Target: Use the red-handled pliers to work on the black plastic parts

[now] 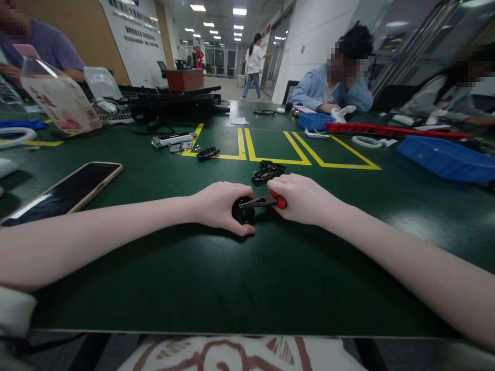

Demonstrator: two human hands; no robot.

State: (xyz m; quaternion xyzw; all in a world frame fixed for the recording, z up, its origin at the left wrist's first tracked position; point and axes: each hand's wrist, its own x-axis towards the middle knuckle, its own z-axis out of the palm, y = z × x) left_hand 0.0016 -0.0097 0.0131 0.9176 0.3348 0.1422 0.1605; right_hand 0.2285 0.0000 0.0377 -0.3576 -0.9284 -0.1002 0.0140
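My left hand point(222, 207) is closed around a small black plastic part point(246, 215) just above the green table point(240, 288), thumb below and fingers above. My right hand point(299, 199) grips needle-nose pliers point(260, 202) by their red handles, mostly hidden in the fist. The pliers' dark jaws point left and their tip touches the black part; whether they pinch it I cannot tell. Beyond my hands lie loose black plastic pieces point(267, 171), and farther back left another black piece point(208, 153).
A phone point(69, 190) lies left, beside my forearm. White parts point(175, 140) sit near yellow tape outlines point(270, 147). A bottle point(58, 98) stands back left. Blue trays point(444, 158) and a red strip point(398, 131) are at right. Several other people are around the room.
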